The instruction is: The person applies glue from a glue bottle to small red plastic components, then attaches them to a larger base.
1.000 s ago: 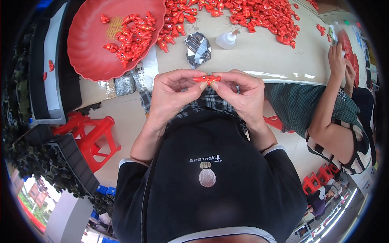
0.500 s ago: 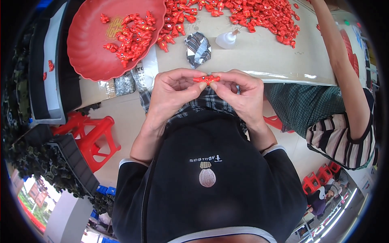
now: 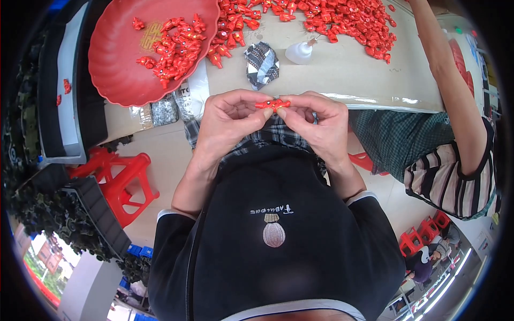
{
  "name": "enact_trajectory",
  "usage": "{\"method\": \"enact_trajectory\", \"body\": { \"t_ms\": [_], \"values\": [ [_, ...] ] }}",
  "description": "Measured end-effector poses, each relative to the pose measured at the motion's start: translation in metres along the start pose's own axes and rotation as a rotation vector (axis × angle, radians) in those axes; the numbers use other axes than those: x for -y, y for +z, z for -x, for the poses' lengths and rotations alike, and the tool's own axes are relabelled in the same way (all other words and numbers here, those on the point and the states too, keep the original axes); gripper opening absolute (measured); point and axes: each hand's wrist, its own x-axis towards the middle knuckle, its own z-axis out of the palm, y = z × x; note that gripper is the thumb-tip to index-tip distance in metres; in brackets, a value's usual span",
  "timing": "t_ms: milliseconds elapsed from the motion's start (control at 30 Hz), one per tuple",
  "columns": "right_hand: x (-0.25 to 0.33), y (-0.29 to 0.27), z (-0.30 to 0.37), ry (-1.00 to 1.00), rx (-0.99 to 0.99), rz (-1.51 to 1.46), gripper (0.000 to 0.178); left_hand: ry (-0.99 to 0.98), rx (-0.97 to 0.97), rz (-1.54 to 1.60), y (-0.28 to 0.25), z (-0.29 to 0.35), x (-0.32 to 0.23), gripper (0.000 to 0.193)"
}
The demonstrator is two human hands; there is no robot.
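Head view: left hand (image 3: 227, 117) and right hand (image 3: 327, 120) face inward, fingers (image 3: 251, 97) pinching red figure (image 3: 274, 104).

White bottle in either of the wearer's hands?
No, the white bottle is on the table, while the left hand and right hand together pinch a small red figure.

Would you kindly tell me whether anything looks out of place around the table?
Two small, glossy red pieces lie by themselves at the far left, which looks odd because similar pieces gather in the scalloped red dish and the loose red heap. Otherwise, nothing stands out.
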Motion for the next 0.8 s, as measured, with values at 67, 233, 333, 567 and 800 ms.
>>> {"method": "enact_trajectory", "body": {
  "t_ms": [67,233,333,567,800],
  "values": [
    [-0.0007,-0.0001,-0.0003,0.007,-0.007,-0.004,0.018,-0.001,-0.001,0.003,0.0000,-0.0006,0.0003,0.018],
    [-0.0019,-0.0016,-0.0004,0.022,0.006,0.005,0.018,0.003,0.001,-0.005,-0.0005,-0.0011,0.0014,0.018],
    [-0.0009,-0.0022,-0.0010,0.011,0.007,-0.001,0.019,0.006,0.003,0.009,-0.0004,-0.0013,0.0017,0.018],
    [-0.0013,-0.0023,-0.0020,0.016,0.008,-0.008,0.019,0.014,0.005,0.007,-0.0006,-0.0020,0.0024,0.018],
    [-0.0008,-0.0033,-0.0027,0.024,0.009,-0.016,0.018,0.008,-0.005,0.000,0.0011,-0.0035,0.0017,0.017]
  ]
}}
